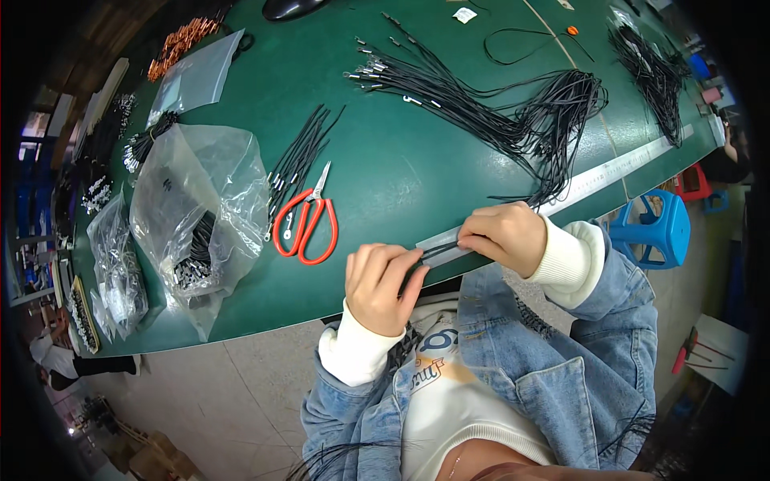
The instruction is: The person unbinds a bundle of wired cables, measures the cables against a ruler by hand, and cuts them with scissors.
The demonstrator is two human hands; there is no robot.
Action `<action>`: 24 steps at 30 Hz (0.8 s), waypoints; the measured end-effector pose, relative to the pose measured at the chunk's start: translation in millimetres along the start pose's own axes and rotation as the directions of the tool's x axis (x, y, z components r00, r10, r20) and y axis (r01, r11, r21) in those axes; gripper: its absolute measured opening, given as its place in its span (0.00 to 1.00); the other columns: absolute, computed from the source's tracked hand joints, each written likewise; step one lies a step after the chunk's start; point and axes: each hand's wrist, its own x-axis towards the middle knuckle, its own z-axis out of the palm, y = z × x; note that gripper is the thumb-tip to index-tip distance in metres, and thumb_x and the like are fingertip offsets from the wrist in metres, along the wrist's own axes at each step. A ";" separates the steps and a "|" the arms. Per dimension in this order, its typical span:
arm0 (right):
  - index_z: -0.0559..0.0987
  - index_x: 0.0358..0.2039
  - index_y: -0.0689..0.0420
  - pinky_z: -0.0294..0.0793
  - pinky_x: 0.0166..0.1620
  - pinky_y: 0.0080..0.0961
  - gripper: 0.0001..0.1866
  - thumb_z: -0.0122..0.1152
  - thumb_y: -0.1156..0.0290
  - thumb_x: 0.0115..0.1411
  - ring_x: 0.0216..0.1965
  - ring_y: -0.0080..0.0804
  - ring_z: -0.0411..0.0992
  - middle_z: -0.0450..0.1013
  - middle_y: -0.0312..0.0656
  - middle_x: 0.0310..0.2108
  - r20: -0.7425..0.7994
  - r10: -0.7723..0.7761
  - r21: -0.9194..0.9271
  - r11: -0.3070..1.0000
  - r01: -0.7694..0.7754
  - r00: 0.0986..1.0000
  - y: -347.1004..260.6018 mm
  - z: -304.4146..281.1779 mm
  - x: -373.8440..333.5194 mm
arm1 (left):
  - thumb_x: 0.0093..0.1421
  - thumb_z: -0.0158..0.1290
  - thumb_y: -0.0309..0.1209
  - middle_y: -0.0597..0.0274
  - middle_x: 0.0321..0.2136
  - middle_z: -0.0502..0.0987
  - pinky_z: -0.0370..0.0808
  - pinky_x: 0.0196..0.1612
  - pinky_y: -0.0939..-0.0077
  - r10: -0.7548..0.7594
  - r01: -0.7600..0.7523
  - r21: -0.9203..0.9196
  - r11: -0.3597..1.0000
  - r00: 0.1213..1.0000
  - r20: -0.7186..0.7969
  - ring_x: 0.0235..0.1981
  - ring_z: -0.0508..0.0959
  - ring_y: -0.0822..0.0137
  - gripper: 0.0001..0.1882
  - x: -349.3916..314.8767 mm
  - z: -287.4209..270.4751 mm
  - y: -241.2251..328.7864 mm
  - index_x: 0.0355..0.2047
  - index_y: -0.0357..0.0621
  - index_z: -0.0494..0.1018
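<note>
My left hand (pixel 378 287) and my right hand (pixel 507 237) are both closed, pinching a short black cable (pixel 439 250) stretched between them at the table's near edge. The cable looks doubled or paired; its ends are hidden in my fingers. It passes over a long steel ruler (pixel 613 169) that runs off to the right. Left of my hands lie red-handled scissors (pixel 305 227), blades pointing away. Just beyond them is a small bunch of cut black cables (pixel 298 152). A large bundle of black cables (pixel 513 120) with metal terminals spreads beyond my right hand.
Clear plastic bags (pixel 204 160) with black cables sit on the left of the green table (pixel 377 184). Orange-tipped parts (pixel 180 46) lie at the far left, another cable bundle (pixel 651 80) at the far right. A blue stool (pixel 654 230) stands beyond the right edge.
</note>
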 end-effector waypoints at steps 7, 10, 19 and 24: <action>0.77 0.27 0.59 0.71 0.25 0.24 0.04 0.62 0.73 0.52 0.20 0.33 0.73 0.74 0.40 0.19 -0.079 0.028 0.022 0.999 -0.027 0.996 2.5 1.4 0.5 | 0.42 0.60 0.18 0.62 0.27 0.75 0.66 0.35 0.71 -0.005 0.005 -0.004 1.000 1.000 0.004 0.32 0.71 0.60 0.09 -5.9 -4.0 -6.8 0.26 0.39 0.76; 0.75 0.26 0.57 0.70 0.24 0.25 0.05 0.62 0.72 0.51 0.19 0.34 0.73 0.72 0.39 0.17 -0.067 0.043 -0.002 0.999 -0.043 0.997 -0.4 0.4 -0.1 | 0.41 0.60 0.18 0.62 0.26 0.74 0.67 0.34 0.70 -0.007 0.007 0.017 1.000 1.000 0.010 0.31 0.71 0.60 0.09 -7.1 -3.5 -6.0 0.26 0.38 0.76; 0.70 0.24 0.56 0.69 0.24 0.31 0.05 0.58 0.73 0.50 0.21 0.40 0.71 0.70 0.39 0.21 -0.053 0.007 -0.072 0.997 -0.010 0.999 -7.6 0.2 5.3 | 0.40 0.60 0.17 0.61 0.25 0.72 0.67 0.32 0.70 0.012 -0.012 -0.011 1.000 1.000 0.027 0.29 0.70 0.60 0.10 -12.3 -0.7 -8.2 0.26 0.37 0.75; 0.70 0.25 0.56 0.70 0.24 0.32 0.04 0.57 0.74 0.51 0.22 0.41 0.70 0.68 0.40 0.22 -0.053 0.012 -0.100 0.995 -0.017 0.999 -9.1 3.5 4.7 | 0.40 0.60 0.17 0.62 0.26 0.72 0.66 0.31 0.70 0.060 -0.061 0.048 0.997 0.998 0.012 0.28 0.71 0.60 0.12 -15.1 5.6 -3.9 0.28 0.39 0.75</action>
